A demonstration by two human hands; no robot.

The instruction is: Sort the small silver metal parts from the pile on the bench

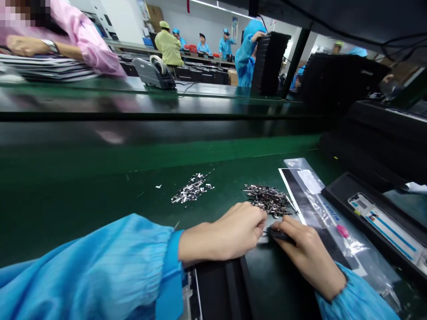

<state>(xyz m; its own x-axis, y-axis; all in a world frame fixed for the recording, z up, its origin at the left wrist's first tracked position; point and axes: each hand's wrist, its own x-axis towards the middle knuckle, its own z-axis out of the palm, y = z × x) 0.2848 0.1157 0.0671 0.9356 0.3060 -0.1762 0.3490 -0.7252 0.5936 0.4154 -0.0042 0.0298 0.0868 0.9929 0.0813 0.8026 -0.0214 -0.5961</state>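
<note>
While both hands meet on the green worktop (83, 186), left hand (230, 233) curled shut, grip unclear, right hand (305, 249) pinching a small dark part (278, 234), just beside a dark pile of metal pieces (268, 199), a brighter pile (191, 189) further left.

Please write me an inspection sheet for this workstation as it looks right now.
Surface: green bench mat, dark and glossy.
Job's things: right pile of small metal parts next to both hands; left pile apart from it; small dark part between the hands.
Clutter: plastic bag over a black strip; black tray with a label, at right.
Grips: left hand curled, fingertips at the dark part; right hand pinching it.
Cables: black cables overhead at right.
Surroundings: person in pink sleeve opposite with stacked sheets; tape dispenser; more workers at far benches.
</note>
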